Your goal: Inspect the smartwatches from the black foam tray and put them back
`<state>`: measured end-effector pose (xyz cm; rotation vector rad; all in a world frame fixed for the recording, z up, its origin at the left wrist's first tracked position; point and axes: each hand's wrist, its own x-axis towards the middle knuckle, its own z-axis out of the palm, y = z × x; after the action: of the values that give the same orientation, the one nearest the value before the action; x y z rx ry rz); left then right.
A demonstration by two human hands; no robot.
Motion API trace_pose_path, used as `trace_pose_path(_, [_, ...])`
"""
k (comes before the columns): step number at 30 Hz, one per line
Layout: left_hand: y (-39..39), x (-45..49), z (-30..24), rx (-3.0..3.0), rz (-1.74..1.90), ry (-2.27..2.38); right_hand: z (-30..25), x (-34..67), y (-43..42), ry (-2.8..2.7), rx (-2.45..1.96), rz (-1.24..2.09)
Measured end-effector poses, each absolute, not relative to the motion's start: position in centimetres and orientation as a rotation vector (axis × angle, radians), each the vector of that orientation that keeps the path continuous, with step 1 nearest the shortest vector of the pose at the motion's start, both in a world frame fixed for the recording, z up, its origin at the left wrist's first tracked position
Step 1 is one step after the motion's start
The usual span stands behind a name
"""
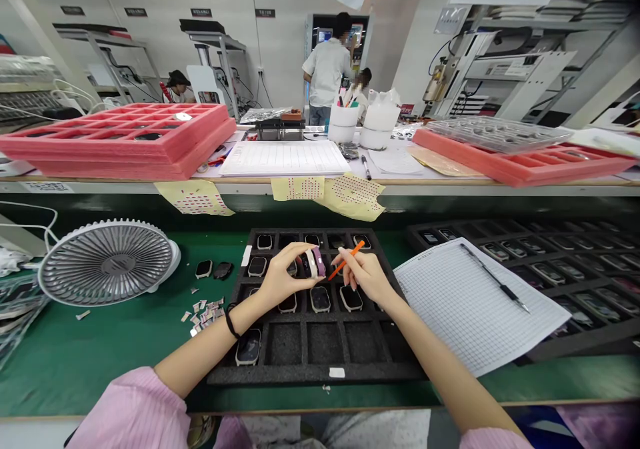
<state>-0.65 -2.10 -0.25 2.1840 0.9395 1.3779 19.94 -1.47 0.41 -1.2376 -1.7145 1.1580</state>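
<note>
Head view, nearest first: the left hand [283,277] has its grip closed, thumb and fingertips pinching a small watch-like device [314,263] with white and lilac edges just above a black foam tray [320,372]. The right hand [363,277] grips an orange pick [336,271] like a pen, its tip just beside the device, though any contact is hidden. Dark watch bodies [320,299] sit in the compartments below, so a slipping pick could scratch one, and a loosening pinch could drop the device onto them. Loose paper scraps [203,312] lie on the green counter mat [100,349], where a moving forearm could scatter them. Farther left stands a white desk fan [107,262]; to the right, a grid sheet [475,309] lies under a pen [495,279].
</note>
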Motion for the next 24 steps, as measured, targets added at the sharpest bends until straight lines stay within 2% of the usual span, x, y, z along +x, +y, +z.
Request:
trace_pose_path(4, [-2.0, -0.6, -0.5, 2.171, 1.376, 0.918, 0.1, 19.9, -1.3, -1.840, -1.194, 1.069])
trace_pose_path(8, [-1.9, -0.5, -0.7, 2.130, 1.318, 0.899, 0.8, 20.0, -2.1, -1.458, -1.020, 1.064])
trace_pose_path(11, [-2.0, -0.4, -0.8, 2.129, 1.303, 0.881, 1.5, 19.7, -3.0, -1.389, -0.889, 1.062])
trace_pose_path(24, [-2.2, -0.3, -1.0, 2.165, 1.333, 0.850, 1.5, 19.4, -3.5, -1.485, -0.911, 1.020])
